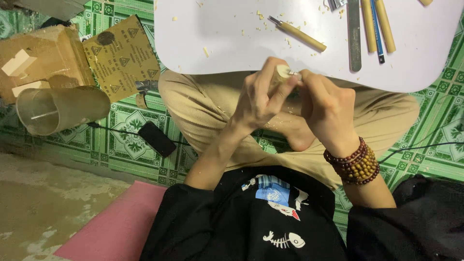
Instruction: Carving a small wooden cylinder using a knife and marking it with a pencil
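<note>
Nearest the lens, black printed shirt [270, 217] and beaded bracelets [355, 162]. Just beyond, left hand [258, 99] closed in a firm grip round a small pale wood piece [280, 73], rounded end pointing up and away, long axis hidden. Right hand [326, 104] pinching a carving blade [294, 73] against it. Carving seemingly midway: shavings scattered, shape unfinished. Beyond the grip, white worktop [217, 43] with wooden-handled chisel [299, 34] and file [354, 36].

Left hand [261, 99] grips wood piece [280, 75], apparently carving.
</note>
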